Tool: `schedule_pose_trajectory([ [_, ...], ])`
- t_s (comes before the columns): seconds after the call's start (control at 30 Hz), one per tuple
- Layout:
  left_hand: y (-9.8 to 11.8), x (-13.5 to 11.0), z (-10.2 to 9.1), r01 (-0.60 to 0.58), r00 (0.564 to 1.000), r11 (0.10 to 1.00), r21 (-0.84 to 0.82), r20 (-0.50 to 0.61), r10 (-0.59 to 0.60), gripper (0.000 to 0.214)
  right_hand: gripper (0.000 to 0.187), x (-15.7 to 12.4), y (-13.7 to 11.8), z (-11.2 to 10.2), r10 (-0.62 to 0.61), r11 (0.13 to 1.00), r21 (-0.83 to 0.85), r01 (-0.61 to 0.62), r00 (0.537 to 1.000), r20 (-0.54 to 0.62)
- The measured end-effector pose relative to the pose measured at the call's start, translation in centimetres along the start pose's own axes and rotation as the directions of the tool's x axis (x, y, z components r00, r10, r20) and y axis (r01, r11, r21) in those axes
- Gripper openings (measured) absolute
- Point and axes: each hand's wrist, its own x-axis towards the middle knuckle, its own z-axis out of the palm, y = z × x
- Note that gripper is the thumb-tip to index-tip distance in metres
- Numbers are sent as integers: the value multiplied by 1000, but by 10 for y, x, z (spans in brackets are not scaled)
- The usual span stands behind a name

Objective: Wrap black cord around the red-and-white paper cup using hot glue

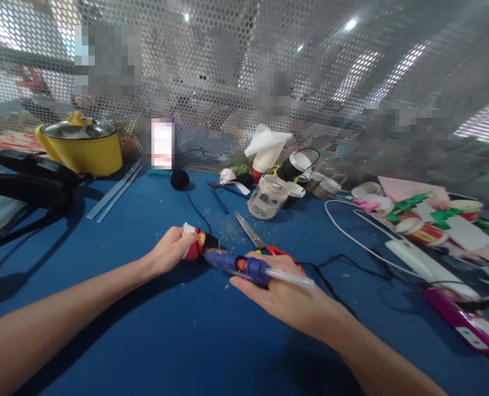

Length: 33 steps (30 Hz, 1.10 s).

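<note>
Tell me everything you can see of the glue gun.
The glue gun has a blue-purple, plastic-looking body with an orange band, and a clear glue stick juts from its rear. It lies nearly level just above the blue table, held in the right hand. Its nozzle points left and seems to meet a small red toy that the left hand holds. The trigger is hidden.

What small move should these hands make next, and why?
Probably squeeze the glue gun gently. The right hand grips it with its nozzle at the red piece, which the left hand steadies. A glue stick shows at the gun's rear, so it looks loaded.
</note>
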Motion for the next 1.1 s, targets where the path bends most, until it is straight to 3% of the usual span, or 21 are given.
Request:
schedule_pose_trajectory([
  [0.2, -2, -1, -1, -20, 1000, 999, 38, 10, 19, 22, 21, 1, 5, -3, 1, 1000, -22, -2, 999, -41],
  [0.57, -7, -4, -3, -164, 985, 974, 159, 81, 153, 27, 34, 7, 13, -5, 4, 994, -110, -12, 998, -65],
  [0.97, -5, -6, -4, -267, 963, 936, 229, 109, 247, 25, 30, 11, 14, -5, 30, 997, 72, -26, 998, -57],
  [1.1, -5, -6, -4, -287, 957, 925, 250, 111, 267, 26, 34, 13, 17, -4, 86, 973, 213, -87, 996, 13],
])
